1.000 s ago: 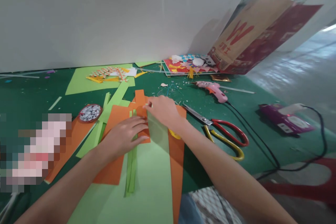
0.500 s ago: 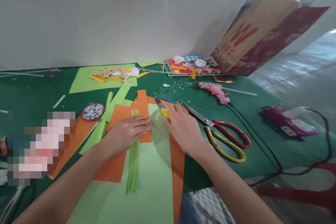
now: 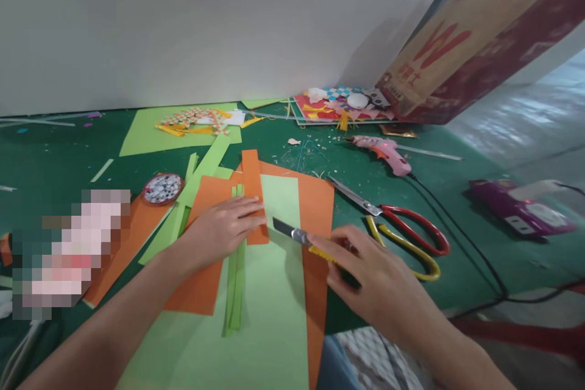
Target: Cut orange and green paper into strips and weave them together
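The left hand point(image 3: 219, 226), fingers slightly spread, is steadying the orange strip point(image 3: 253, 178) on the stacked paper point(image 3: 276, 298) (fingertips point(image 3: 260, 220) best kept clear of the blade point(image 3: 282, 227)), while the right hand point(image 3: 372, 268) is pinching the yellow cutter point(image 3: 322, 253).

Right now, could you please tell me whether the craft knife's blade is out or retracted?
Out: the craft knife in the right hand shows its dark blade projecting beyond the metal collar.
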Tool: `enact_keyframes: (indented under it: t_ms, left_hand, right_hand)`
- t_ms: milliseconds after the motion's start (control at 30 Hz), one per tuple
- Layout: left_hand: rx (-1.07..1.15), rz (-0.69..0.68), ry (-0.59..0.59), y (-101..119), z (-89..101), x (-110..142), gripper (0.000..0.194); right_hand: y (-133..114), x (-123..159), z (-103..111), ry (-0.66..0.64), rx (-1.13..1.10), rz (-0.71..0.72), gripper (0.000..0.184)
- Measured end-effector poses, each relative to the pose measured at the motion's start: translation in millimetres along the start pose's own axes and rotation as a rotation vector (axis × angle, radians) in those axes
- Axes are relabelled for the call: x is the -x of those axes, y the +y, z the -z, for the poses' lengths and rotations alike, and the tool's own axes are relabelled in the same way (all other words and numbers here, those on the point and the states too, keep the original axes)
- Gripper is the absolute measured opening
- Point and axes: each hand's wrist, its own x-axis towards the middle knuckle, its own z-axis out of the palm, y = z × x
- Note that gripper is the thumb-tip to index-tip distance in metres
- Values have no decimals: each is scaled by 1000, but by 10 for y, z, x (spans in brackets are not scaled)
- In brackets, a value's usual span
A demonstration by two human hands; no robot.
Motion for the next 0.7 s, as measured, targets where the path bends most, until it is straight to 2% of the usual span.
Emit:
enact_keyframes:
  t_ms: [200,700]
  left_hand:
    - [-9,4,7,7,-11,0,33]
    - [0,-11,45,-8,-46,5,33]
  right_hand:
    - [-111,133,29,-79,-9,58,39]
    - [-166,104,25,-50,12,107,38]
